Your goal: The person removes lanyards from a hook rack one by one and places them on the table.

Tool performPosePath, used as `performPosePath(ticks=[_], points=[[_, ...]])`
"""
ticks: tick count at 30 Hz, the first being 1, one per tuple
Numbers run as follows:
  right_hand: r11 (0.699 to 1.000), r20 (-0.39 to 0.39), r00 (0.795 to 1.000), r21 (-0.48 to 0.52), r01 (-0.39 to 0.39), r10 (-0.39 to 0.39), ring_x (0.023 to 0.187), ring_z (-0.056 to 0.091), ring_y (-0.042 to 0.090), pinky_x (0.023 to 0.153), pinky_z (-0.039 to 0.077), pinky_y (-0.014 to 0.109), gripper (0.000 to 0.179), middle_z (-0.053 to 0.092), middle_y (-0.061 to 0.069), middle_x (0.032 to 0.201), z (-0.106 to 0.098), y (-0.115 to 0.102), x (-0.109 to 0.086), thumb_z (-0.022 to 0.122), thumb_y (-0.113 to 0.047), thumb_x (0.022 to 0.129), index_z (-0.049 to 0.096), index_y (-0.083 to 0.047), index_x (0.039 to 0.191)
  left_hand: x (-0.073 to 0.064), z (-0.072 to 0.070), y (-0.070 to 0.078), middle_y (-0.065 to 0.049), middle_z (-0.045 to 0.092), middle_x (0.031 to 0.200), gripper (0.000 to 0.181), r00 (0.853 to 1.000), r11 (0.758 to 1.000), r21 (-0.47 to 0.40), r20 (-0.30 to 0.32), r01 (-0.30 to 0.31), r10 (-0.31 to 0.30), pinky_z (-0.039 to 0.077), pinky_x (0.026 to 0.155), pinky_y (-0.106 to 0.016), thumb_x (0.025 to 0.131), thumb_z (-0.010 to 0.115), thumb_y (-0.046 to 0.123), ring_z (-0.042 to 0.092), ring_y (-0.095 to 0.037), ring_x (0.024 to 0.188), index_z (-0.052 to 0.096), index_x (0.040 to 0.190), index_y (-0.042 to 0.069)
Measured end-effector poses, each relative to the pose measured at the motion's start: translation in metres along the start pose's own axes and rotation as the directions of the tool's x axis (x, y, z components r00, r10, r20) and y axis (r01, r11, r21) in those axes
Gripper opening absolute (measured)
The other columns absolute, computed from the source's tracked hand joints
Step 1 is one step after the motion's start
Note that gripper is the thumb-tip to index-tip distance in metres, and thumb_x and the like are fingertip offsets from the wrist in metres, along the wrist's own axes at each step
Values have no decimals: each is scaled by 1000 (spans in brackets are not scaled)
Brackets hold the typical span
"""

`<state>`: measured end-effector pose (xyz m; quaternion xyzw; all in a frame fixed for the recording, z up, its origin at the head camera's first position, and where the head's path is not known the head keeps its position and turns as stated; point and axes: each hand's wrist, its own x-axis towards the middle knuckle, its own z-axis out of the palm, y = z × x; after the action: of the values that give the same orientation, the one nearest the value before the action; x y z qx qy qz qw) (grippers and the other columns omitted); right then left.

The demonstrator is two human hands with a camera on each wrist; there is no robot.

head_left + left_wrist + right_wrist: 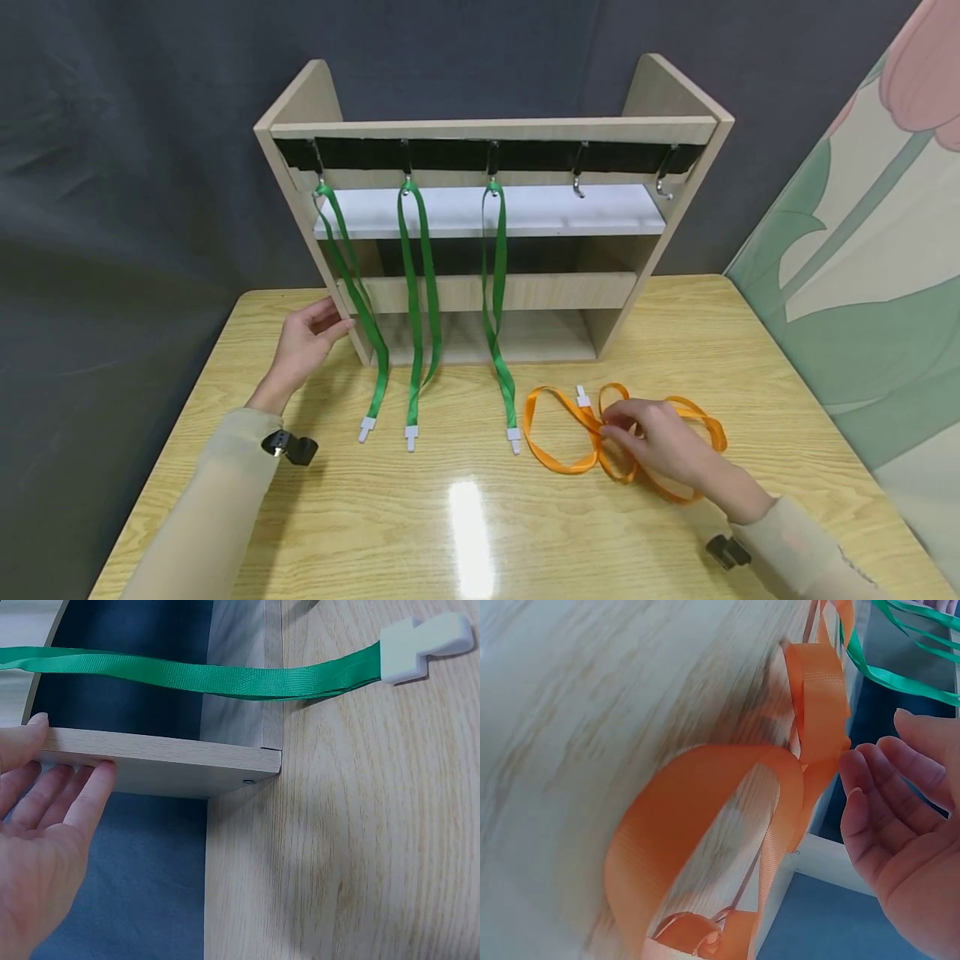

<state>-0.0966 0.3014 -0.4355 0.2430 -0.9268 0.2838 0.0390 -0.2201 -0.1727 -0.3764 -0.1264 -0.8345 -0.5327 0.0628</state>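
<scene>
Orange flat-ribbon lanyard loops (567, 468) lie at the right of the yellow wood-grain surface (375, 533). Left to right: left hand (302, 346), grip clamped on the side panel (180, 752) of one pale wooden rack (547, 292), fingers partly hidden behind it; three green ribbon lanyards (413, 308) with three white clips (411, 433), hung on three of five metal hooks (578, 185); orange loops, one white clip visible, lanyard count indeterminable; right hand (663, 442), thumb and fingers apart, fingertips at the ribbon, covering part.
</scene>
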Motion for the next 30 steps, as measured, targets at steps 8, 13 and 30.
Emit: performPosePath(ticks=[8, 13, 30], points=[[1000, 2, 1000, 19, -8, 8, 69, 57, 2, 56, 50, 21, 4, 65, -8, 79, 0, -1, 3, 71, -9, 87, 70, -11, 91, 8, -1, -26, -21, 57, 126, 43, 1000, 1000, -21, -1, 1, -1, 50, 84, -22, 93, 63, 6, 55, -34, 113, 52, 134, -2], [1000, -2, 1000, 13, 14, -14, 68, 56, 2, 56, 49, 22, 5, 63, -12, 79, -2, -2, 8, 71, -10, 88, 71, -10, 92, 13, 1, -41, -17, 59, 125, 43, 1000, 999, -32, -22, -2, 2, 50, 84, -23, 92, 65, 10, 56, -29, 112, 55, 133, 2], [985, -220, 960, -58, 162, -171, 66, 54, 7, 53, 50, 29, 14, 65, -4, 83, -27, -40, 78, 74, -4, 83, 70, -5, 96, 11, 5, -41, -18, 59, 124, 38, 996, 997, 33, -55, -73, 74, 50, 85, -30, 93, 63, 6, 58, -31, 110, 57, 130, -1]])
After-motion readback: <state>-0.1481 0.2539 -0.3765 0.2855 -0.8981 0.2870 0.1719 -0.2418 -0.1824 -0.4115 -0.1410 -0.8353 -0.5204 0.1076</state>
